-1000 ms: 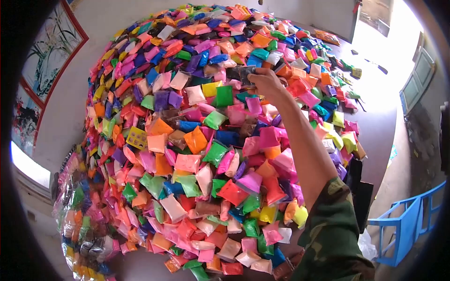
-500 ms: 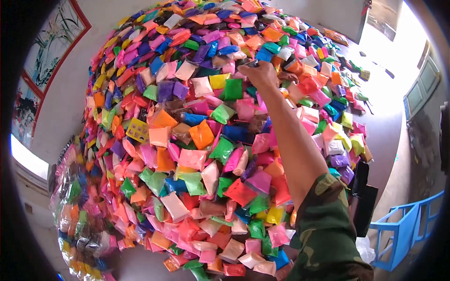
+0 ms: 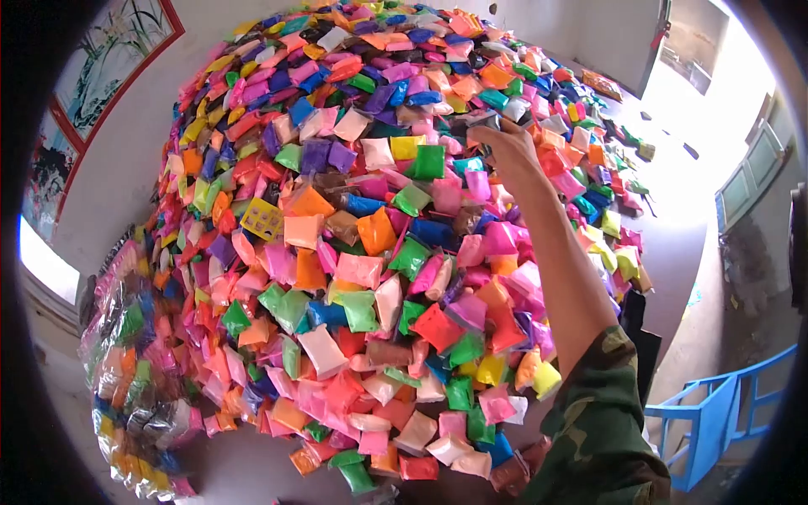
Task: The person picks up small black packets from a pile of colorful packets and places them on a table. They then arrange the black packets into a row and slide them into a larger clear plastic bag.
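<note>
My right hand reaches over the upper middle of a large heap of small coloured packets. Its thumb and fingers are closed on a dark grey packet, partly hidden by the fingers. Pink, teal and brown packets surround it, with a green packet and a yellow packet to its left. The forearm, in a camouflage sleeve, crosses the right part of the heap. My left hand is out of view.
Clear plastic bags of packets lie at the lower left. A blue stool stands at the lower right. Framed pictures hang on the left wall. A yellow card rests among the packets.
My right hand has moved right and slightly down, and the dark packet has moved with it. The view has shifted a little, moving the heap rightward in the picture.
</note>
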Demonstrator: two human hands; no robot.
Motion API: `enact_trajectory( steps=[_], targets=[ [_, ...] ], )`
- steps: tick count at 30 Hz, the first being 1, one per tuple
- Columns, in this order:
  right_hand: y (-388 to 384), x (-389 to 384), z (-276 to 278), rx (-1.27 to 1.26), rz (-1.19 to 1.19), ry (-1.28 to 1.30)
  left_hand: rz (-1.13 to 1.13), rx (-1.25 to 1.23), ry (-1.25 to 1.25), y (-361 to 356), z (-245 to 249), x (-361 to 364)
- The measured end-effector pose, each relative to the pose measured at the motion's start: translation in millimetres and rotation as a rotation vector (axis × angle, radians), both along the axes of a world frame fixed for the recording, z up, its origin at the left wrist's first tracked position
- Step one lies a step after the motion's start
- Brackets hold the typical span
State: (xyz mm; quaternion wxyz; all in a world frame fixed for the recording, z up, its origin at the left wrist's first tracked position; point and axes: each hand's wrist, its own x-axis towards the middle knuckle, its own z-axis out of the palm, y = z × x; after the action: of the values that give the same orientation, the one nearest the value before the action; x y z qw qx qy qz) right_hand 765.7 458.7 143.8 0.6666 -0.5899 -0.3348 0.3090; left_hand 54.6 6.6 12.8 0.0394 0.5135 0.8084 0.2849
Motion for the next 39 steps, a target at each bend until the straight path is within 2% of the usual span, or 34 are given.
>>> enact_trajectory(
  steps=[3,5,7,10,12,17,18,20,22,25,27,30,33,35,38,39],
  targets=[
    [-41,4,-1,0.052,0.197,0.088,-0.005,0.017,-0.06,1,-1,-3],
    [-72,-13,-3,0.188,0.273,0.043,0.025,0.013,-0.103,4,-2,1],
    [-103,-33,-3,0.267,0.366,0.128,-0.034,0.05,-0.079,4,-11,-6],
    [-158,-74,14,0.276,0.528,0.448,-0.113,0.163,-0.043,8,-11,-5],
    [-187,-106,12,0.273,0.513,0.54,-0.101,0.159,-0.061,10,1,8],
    [-261,-189,21,0.116,0.696,0.261,-0.125,0.171,0.049,12,6,10],
    [-276,-212,19,0.085,0.638,0.16,-0.113,0.174,0.026,8,12,15],
    [-308,-255,22,0.04,0.696,0.161,-0.016,0.052,0.036,5,29,24],
    [-337,-295,36,-0.039,0.853,0.064,0.011,0.11,-0.076,3,29,24],
    [-369,-362,44,-0.078,0.931,-0.206,0.031,0.124,-0.2,4,26,15],
    [-388,-413,28,-0.057,0.949,-0.155,0.023,0.19,-0.284,1,32,14],
    [-419,-478,-4,-0.053,1.009,-0.226,0.035,0.217,-0.758,-12,36,-1],
    [-444,-530,-26,-0.088,1.039,-0.23,0.059,0.183,-0.842,-32,43,-24],
    [-452,-551,-44,-0.17,1.086,-0.239,0.104,0.246,-0.744,-44,56,-41],
    [-464,-568,-79,-0.027,0.918,-0.766,0.168,0.289,-0.628,-67,45,-69],
    [-469,-567,-84,-0.04,0.924,-0.826,0.182,0.295,-0.596,-73,39,-77]
  ],
)
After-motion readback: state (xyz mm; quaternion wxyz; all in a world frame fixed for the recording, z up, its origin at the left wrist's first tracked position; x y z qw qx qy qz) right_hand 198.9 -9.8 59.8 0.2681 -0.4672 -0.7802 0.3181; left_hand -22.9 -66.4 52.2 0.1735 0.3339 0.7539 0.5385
